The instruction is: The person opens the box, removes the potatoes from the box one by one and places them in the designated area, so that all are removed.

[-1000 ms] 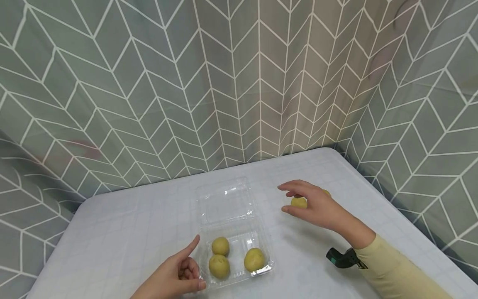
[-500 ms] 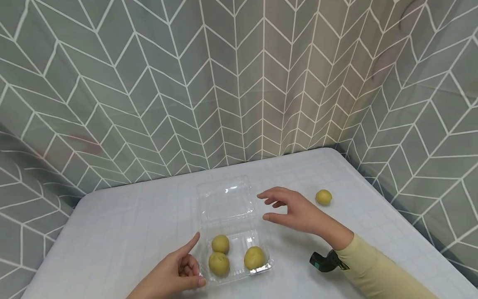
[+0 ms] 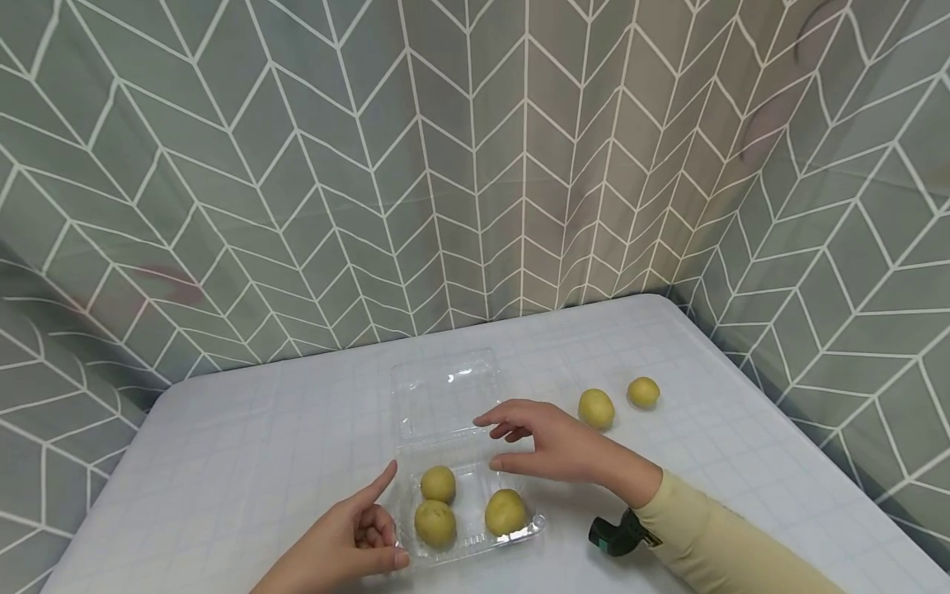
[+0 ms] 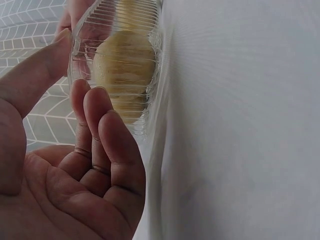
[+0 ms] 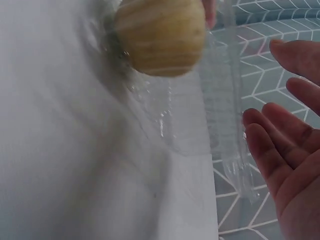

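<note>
A clear plastic clamshell box (image 3: 475, 478) lies on the table with its lid (image 3: 445, 396) folded back. Three yellow potatoes sit in its base: two touching at the left, and one potato (image 3: 506, 512) at the right. My left hand (image 3: 349, 540) is beside the box's left wall, thumb at the near corner; fingertips (image 4: 80, 90) rest at the ribbed wall in the left wrist view. Over the right side of the box hovers my right hand (image 3: 552, 441), fingers loosely bent and holding nothing. The right wrist view shows that hand (image 5: 295, 150) beside the box's rim.
Two more potatoes lie on the table to the right of the box, a nearer potato (image 3: 597, 409) and a farther potato (image 3: 643, 393). The white-covered table (image 3: 260, 462) ends at a grey patterned curtain (image 3: 475, 165). A dark wrist device (image 3: 619, 535) hangs below the right sleeve.
My right hand has moved left and nearer, from above the two loose potatoes to over the box, uncovering them. The left hand and the potatoes in the box stay put.
</note>
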### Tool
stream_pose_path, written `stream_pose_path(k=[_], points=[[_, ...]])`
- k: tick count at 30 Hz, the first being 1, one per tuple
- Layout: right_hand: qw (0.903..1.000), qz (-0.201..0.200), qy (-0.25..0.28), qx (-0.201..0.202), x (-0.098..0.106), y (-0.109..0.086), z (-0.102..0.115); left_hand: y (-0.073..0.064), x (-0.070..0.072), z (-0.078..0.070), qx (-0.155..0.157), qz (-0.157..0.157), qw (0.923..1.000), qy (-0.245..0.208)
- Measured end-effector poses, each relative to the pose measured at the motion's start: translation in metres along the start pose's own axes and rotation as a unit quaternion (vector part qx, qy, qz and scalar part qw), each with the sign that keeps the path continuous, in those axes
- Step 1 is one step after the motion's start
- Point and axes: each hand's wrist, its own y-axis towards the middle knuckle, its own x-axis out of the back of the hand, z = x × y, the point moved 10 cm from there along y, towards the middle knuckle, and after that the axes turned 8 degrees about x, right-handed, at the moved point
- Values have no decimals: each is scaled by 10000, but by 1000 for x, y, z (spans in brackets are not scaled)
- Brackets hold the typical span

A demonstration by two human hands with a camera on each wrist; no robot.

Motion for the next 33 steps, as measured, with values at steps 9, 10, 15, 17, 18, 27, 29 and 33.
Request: stream_pose_path(k=[9, 10, 15, 17, 18, 27, 29, 33], points=[[9990, 450, -32, -63, -18, 6, -2, 0, 0, 4, 89, 29, 9999, -47], [9986, 524, -50, -75, -20, 7, -2, 1, 0, 5, 126, 36, 9999, -71], [9954, 943, -141, 134, -31, 8, 2, 2, -1, 6, 238, 58, 9996, -163], [9926, 1165, -172, 294, -36, 9, 6, 1, -1, 4, 127, 57, 9999, -92], [9907, 1291, -210, 363, -39, 9, 8, 1, -1, 3, 83, 62, 9999, -102], [9700, 2199, -763, 700, -57, 9, 16, 1, -2, 1, -85, 66, 9999, -107], [9646, 2360, -853, 811, -59, 9, 17, 1, -2, 1, -40, 55, 9999, -107], [9525, 2750, -982, 861, -64, 8, 17, 0, -3, 0, -38, 63, 9999, -122]])
